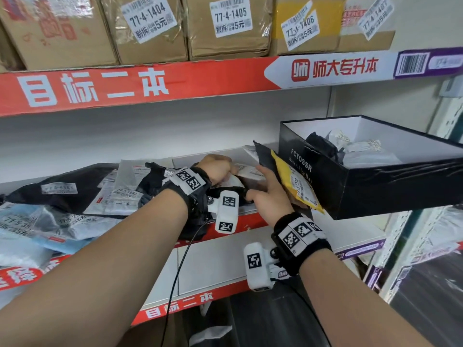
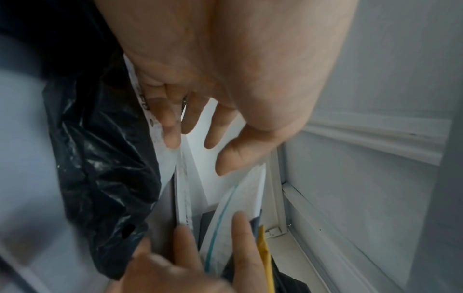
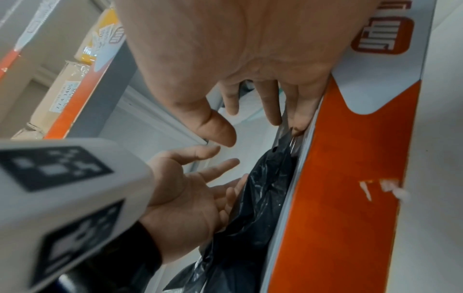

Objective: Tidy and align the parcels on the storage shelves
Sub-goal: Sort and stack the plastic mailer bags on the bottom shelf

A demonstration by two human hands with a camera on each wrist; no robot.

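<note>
Both hands (image 1: 268,189) among parcels (image 1: 117,194); yellow mailer's (image 1: 298,186) label head-view only.

In front of me is a white metal shelf (image 1: 355,231) with a red printed strip along its front edge. On it lies a loose heap of soft parcels: a black mailer bag (image 1: 65,194) at the left, a pale blue bag (image 1: 37,229) overhanging the front, and white labelled bags (image 1: 120,194) between them. An open black box (image 1: 375,186) stands at the right end.
</note>
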